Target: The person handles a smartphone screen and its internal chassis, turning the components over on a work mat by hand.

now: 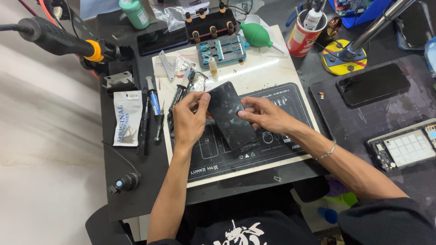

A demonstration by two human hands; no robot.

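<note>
A black smartphone with a smudged dark screen is held tilted over a black repair mat. My left hand grips its left edge, thumb and fingers near the top corner. My right hand holds the right edge, fingertips pressing the screen's side. A thin bracelet sits on my right wrist.
Screwdrivers and tweezers lie left of the mat beside a small white packet. A hot-air handle, teal fixture, green blower and red cup stand at the back. Another phone and an opened device lie right.
</note>
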